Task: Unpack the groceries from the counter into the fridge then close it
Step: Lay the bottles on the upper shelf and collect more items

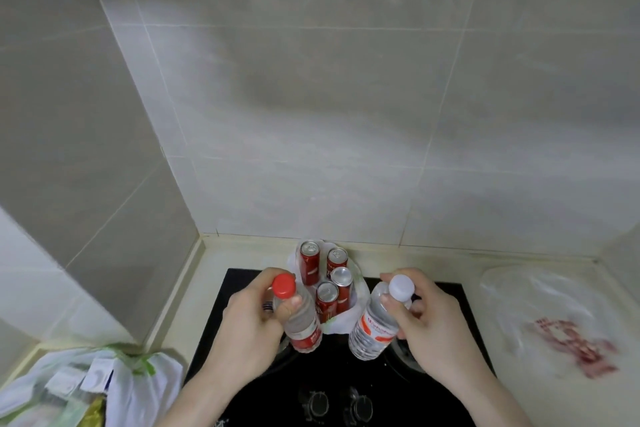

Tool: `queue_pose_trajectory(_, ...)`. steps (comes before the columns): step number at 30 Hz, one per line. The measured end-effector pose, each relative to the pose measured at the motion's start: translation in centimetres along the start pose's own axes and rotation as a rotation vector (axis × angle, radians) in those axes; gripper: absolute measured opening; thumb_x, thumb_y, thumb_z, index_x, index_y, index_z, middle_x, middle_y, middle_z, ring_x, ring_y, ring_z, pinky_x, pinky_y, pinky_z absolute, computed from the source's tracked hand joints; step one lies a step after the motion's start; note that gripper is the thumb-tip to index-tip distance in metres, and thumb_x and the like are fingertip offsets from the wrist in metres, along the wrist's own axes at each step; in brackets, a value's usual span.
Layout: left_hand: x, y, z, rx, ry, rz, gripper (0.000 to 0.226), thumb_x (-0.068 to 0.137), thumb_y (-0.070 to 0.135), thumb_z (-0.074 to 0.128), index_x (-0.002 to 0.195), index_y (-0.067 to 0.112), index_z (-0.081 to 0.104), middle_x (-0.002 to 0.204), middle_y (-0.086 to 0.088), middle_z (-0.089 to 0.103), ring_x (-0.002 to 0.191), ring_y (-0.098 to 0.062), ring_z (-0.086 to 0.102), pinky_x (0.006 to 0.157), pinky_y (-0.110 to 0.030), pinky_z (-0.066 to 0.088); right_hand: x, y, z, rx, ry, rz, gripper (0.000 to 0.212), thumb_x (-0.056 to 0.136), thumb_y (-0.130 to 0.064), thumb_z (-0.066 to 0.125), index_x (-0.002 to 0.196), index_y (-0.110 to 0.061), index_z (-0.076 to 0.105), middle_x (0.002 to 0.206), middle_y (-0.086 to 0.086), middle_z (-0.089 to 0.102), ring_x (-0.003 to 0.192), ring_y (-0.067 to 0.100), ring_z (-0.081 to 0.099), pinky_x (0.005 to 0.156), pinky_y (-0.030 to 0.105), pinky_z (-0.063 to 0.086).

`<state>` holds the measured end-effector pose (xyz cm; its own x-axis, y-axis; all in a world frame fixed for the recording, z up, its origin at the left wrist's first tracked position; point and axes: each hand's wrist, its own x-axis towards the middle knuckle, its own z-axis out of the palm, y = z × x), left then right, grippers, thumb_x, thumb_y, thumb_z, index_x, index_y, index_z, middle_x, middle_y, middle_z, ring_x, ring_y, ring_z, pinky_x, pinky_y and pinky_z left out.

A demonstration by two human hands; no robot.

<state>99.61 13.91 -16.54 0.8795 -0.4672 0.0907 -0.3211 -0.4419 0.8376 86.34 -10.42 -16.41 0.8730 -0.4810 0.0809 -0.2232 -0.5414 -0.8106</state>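
Observation:
My left hand (pixel 249 319) grips a clear water bottle with a red cap (pixel 300 319) by its neck, held above the black stove (pixel 242 288). My right hand (pixel 429 319) grips a second clear water bottle with a white cap (pixel 375 326), tilted slightly left. Between and behind the two bottles, several red soda cans (pixel 327 279) stand upright in an open white plastic bag (pixel 346 317) at the back of the stove. The fridge is out of view.
A full white plastic bag (pixel 90 388) with packets sits on the counter at the lower left. An empty clear bag with red print (pixel 554 319) lies flat on the counter at the right. Two stove knobs (pixel 337 406) are near the front edge. Tiled walls form a corner behind.

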Motion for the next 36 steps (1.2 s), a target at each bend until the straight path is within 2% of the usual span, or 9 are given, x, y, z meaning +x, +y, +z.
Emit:
queue_pose_trajectory(5,-0.6,0.7,-0.1,-0.037,-0.093,0.047,0.022,0.096,0.028,0.068,0.114,0.039,0.063,0.101,0.015,0.074,0.100,-0.007,0.069,0.082,-0.032,0.056,-3.1,-0.3,0.1,0.035,0.064,0.035,0.027,0.090,-0.047,0.068,0.116,-0.043,0.063,0.076,0.000,0.067,0.064,0.025,0.063,0.068,0.053,0.060)
queue_pose_trajectory(9,-0.2,0.9,0.0,-0.027,-0.193,0.107,0.023,0.096,0.028,0.069,0.115,0.041,0.062,0.101,0.017,0.074,0.099,-0.005,0.070,0.079,-0.025,0.055,-5.5,-0.6,0.1,0.011,0.143,0.104,0.028,0.092,-0.040,0.071,0.117,-0.048,0.062,0.081,-0.005,0.069,0.064,0.018,0.063,0.070,0.043,0.060)
queue_pose_trajectory(13,-0.1,1.3,0.4,-0.070,-0.283,0.182,0.031,0.094,0.021,0.071,0.112,0.046,0.064,0.105,0.022,0.073,0.105,0.001,0.067,0.078,-0.006,0.048,-8.4,-1.0,-0.3,-0.004,0.230,0.187,0.030,0.091,-0.036,0.072,0.117,-0.049,0.062,0.074,-0.004,0.069,0.061,0.014,0.061,0.061,0.032,0.054)
queue_pose_trajectory(15,-0.3,1.5,0.8,-0.082,-0.324,0.220,0.035,0.094,0.023,0.072,0.111,0.052,0.063,0.106,0.026,0.072,0.107,0.008,0.064,0.079,-0.001,0.045,-10.0,-1.3,-0.5,-0.018,0.281,0.205,0.029,0.092,-0.034,0.072,0.117,-0.045,0.062,0.071,-0.004,0.067,0.059,0.013,0.060,0.057,0.029,0.049)
queue_pose_trajectory(18,-0.7,1.9,1.5,-0.063,-0.411,0.262,0.030,0.095,0.031,0.070,0.112,0.053,0.060,0.106,0.028,0.071,0.102,0.006,0.065,0.078,-0.012,0.054,-12.6,-1.5,-0.6,-0.023,0.350,0.266,0.029,0.093,-0.033,0.072,0.118,-0.044,0.063,0.068,0.012,0.062,0.062,0.032,0.059,0.057,0.040,0.051)
queue_pose_trajectory(20,-1.0,2.3,2.4,-0.063,-0.461,0.277,0.026,0.095,0.031,0.070,0.113,0.048,0.062,0.107,0.026,0.071,0.103,0.002,0.066,0.080,-0.019,0.056,-14.3,-1.6,-0.8,-0.015,0.399,0.298,0.028,0.093,-0.032,0.073,0.116,-0.044,0.064,0.069,0.014,0.061,0.062,0.033,0.058,0.061,0.045,0.053)
queue_pose_trajectory(24,-2.0,4.2,4.2,-0.101,-0.542,0.338,0.025,0.093,0.030,0.072,0.109,0.048,0.063,0.107,0.026,0.069,0.107,0.007,0.062,0.082,-0.014,0.044,-17.8,-1.7,-1.8,-0.007,0.477,0.357,0.025,0.094,-0.031,0.073,0.111,-0.048,0.064,0.073,0.014,0.066,0.061,0.032,0.061,0.065,0.050,0.055)
queue_pose_trajectory(32,-4.9,9.7,9.9,-0.111,-0.713,0.433,0.029,0.091,0.030,0.072,0.114,0.047,0.063,0.109,0.027,0.070,0.105,0.001,0.065,0.086,-0.022,0.051,-25.1,-0.2,-5.7,0.008,0.690,0.430,0.024,0.095,-0.031,0.073,0.110,-0.048,0.065,0.080,0.016,0.070,0.058,0.031,0.060,0.064,0.053,0.056)
queue_pose_trajectory(36,-8.2,13.7,14.8,-0.148,-0.792,0.467,0.033,0.087,0.022,0.077,0.106,0.047,0.068,0.102,0.029,0.072,0.102,0.009,0.064,0.080,-0.013,0.046,-30.3,1.1,-9.3,0.019,0.789,0.475,0.024,0.095,-0.029,0.073,0.108,-0.047,0.064,0.086,0.017,0.072,0.056,0.027,0.062,0.066,0.053,0.056)
